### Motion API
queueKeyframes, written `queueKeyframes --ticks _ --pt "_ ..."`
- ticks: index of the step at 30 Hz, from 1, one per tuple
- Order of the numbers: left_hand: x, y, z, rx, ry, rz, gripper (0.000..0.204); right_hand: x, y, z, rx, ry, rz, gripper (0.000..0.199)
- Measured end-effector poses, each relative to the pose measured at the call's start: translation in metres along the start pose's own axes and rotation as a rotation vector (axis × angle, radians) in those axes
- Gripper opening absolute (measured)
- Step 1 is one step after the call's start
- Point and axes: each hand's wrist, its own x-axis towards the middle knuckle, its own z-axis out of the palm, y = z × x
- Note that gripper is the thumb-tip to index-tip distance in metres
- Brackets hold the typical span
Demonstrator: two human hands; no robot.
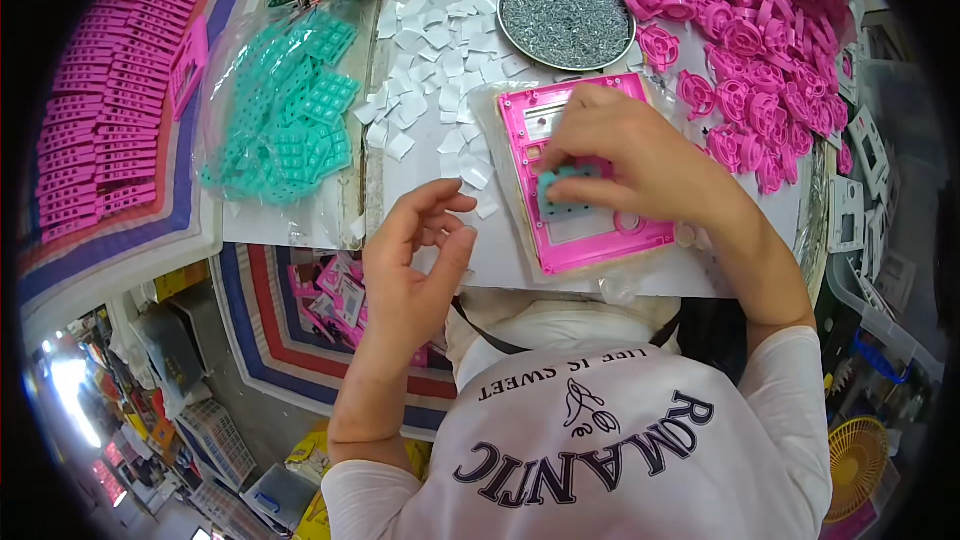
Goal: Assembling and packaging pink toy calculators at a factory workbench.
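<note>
A pink plastic casing panel (572, 258) lies on a pad in front of me, with windows and holes cut through it. My right hand (640, 150) is over the panel, its thumb and fingers closed on a teal rubber keypad (566, 192) that sits against the panel's lower left. The hand hides part of the keypad and the panel's middle. To the left of the panel my left hand (418, 258) is raised, fingers curled but apart, with nothing between them. Small white squares (440, 70) lie scattered just beyond it.
A round metal dish of small screws (567, 18) stands behind the panel. Pink ring-shaped parts (760, 70) are heaped at the right. On the left, a clear bag holds more teal keypads (290, 110), and stacked pink casings (110, 90) rest on striped cloth. A yellow basket (856, 455) is low right.
</note>
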Motion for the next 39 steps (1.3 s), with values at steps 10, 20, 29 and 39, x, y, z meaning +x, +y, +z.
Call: queueKeyframes --ticks 10,20,29,39 --pt "0.001 -0.009 -0.010 0.018 0.104 -0.008 0.039 -0.007 -0.011 0.013 -0.349 0.233 -0.074 0.051" --pt "0.032 0.022 -0.012 0.182 -0.048 0.289 0.046 -0.035 -0.039 0.038 -0.560 -0.241 0.031 0.101" --pt "0.184 0.079 -0.103 0.744 0.172 0.437 0.023 -0.033 -0.045 0.036 -0.587 -0.269 0.033 0.106" --pt "0.319 0.040 -0.057 1.764 -0.051 0.163 0.027 -0.036 -0.041 0.038 -0.573 -0.283 0.062 0.105"
